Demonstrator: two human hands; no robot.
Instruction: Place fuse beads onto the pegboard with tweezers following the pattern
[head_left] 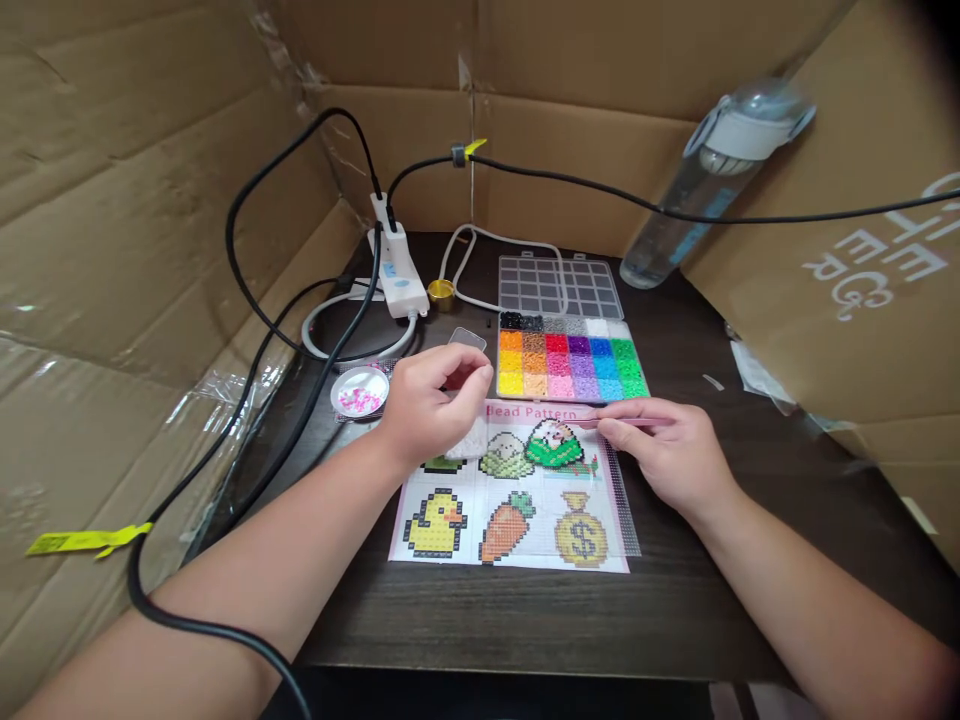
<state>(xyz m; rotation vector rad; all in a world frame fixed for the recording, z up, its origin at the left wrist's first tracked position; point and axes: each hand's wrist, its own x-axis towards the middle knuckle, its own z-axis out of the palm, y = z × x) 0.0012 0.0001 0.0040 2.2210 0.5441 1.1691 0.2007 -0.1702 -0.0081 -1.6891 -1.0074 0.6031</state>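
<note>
My right hand (679, 450) grips pink tweezers (651, 421) from the right side. Their tips reach toward a beaded figure (555, 443) of green, white and black beads, near its upper edge. My left hand (435, 405) is closed, thumb and fingers drawn together above the sheet; what they hold, if anything, is too small to make out. Just below it is a whitish patch, perhaps a small container (471, 442), partly hidden. Under the figure lies the printed bead pattern sheet (517, 480), showing a duck, a carrot and a money bag, with a clear pegboard (628, 515) over it.
Behind the sheet an open bead box (572, 360) holds many colours. A white dish (360, 391) with pink beads lies left, near a power strip (401, 270) and black cables (300, 440). A gold cup (441, 292) and water bottle (712, 180) stand behind; cardboard walls (585, 140) enclose the table.
</note>
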